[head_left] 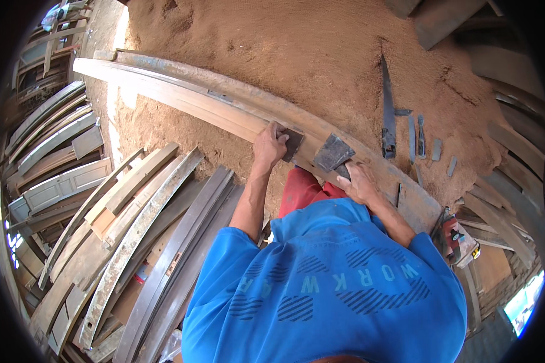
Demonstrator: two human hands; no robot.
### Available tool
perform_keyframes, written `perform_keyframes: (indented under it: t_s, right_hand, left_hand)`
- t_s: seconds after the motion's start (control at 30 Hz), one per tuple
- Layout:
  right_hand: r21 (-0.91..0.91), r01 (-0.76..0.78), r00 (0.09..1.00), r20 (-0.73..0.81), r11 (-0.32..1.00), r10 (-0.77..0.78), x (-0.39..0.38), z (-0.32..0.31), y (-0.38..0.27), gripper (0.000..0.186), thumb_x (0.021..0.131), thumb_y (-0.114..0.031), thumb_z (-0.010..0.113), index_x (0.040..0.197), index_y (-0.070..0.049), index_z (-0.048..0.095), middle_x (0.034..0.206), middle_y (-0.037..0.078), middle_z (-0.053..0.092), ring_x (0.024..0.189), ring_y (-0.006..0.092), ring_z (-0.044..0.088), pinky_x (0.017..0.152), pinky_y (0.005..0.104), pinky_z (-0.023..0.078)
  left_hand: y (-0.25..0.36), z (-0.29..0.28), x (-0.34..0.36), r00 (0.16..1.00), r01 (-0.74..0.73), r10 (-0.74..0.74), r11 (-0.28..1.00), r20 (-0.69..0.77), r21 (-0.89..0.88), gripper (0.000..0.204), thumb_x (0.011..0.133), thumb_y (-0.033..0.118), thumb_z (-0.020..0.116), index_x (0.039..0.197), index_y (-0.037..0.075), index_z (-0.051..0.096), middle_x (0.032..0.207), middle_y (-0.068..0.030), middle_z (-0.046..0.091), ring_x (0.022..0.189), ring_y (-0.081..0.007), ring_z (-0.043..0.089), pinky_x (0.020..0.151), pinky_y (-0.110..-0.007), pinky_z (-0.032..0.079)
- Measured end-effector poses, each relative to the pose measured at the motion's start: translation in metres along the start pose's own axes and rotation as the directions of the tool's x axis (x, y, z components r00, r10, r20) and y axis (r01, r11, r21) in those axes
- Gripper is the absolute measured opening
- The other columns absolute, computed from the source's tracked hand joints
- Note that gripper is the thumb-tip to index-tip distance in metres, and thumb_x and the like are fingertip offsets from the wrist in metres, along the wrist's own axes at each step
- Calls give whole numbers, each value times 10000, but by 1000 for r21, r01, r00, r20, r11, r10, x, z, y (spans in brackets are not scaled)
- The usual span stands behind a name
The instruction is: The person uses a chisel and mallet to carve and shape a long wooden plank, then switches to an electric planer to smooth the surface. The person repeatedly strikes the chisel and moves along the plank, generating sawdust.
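Blue shirt (327, 272) fabric was seen nearest. Along the bench (419, 204), the pale board (181, 101) was laid — a dark plate (294, 144) was gripped by the left hand (270, 144), a scraper (333, 152) by the right hand (360, 181). Its blade, it was judged, was best held low — and pressed evenly.

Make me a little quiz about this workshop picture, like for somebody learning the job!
1. What does the left hand hold? A) a hammer B) a dark flat block C) a paintbrush
2. True or false: the handsaw lies on the brown ground.
3. Fill in the gap: the right hand grips the wide-bladed tool by its dark ____.

Key: 1. B; 2. true; 3. handle.
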State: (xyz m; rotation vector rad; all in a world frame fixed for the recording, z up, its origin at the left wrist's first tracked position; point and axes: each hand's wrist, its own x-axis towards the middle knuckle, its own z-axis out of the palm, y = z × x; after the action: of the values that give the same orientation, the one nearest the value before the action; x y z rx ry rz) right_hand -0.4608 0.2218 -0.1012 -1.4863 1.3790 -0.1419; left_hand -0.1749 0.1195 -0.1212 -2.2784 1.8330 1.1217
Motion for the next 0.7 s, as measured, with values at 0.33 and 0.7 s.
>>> perform_keyframes:
  t_s: [0.33,0.7]
  right_hand:
    - [-53,-52,982,-183,997,41,22,23,-52,461,970,-216,605,1370,3,536,1124,322,669,1125,515,601,962,573,475]
    - [-161,-251,934,-301,955,195,45,69,-101,289,1006,-184,585,1196,6,692,1173,257,703,1049,482,659,946,519,523]
  left_hand:
    - [-19,11,-39,919,64,-11,991,-393,121,844,748,376,884,1443,90,500,1628,-282,263,1431,-469,340,1126,-616,300]
    - [-59,60,-39,962,198,-261,443,86,-874,1149,852,200,863,1569,-81,11,1526,-269,309,1443,-305,335,1177,-398,343]
